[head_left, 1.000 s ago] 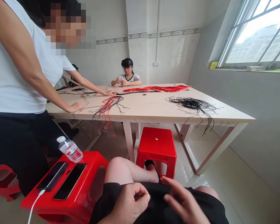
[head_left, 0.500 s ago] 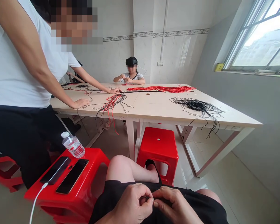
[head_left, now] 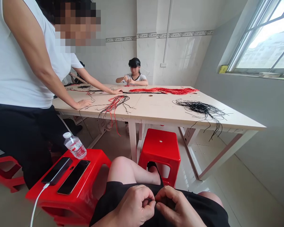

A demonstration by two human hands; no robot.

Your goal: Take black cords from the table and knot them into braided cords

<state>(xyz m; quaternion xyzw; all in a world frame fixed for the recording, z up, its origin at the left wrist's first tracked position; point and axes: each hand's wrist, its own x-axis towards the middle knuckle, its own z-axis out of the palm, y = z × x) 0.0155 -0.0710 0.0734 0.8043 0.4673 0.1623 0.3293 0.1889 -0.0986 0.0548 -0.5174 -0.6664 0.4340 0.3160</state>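
Over my lap, my left hand (head_left: pixel 138 203) is closed, its thumb and forefinger pinched together. Right beside it, my right hand (head_left: pixel 174 205) pinches too, fingertips nearly touching those of the left. A short bit of thin black cord (head_left: pixel 152 200) shows between the fingertips. Most of it is hidden by the fingers or lost against the black clothing (head_left: pixel 113 197) below.
Ahead stands a long table (head_left: pixel 153 108) with black cords (head_left: pixel 196 106), red cords (head_left: pixel 165 90) and a mixed bundle (head_left: pixel 115 102). A red stool (head_left: pixel 161 145) stands before it. On the left stool (head_left: pixel 92 157) are a bottle (head_left: pixel 75 146), phone (head_left: pixel 73 177) and power bank (head_left: pixel 57 170). Two co-workers are nearby.
My hands stay pinched together over my lap, with only a slight shift of the right fingers. The view has moved a little; the standing person still leans on the table.
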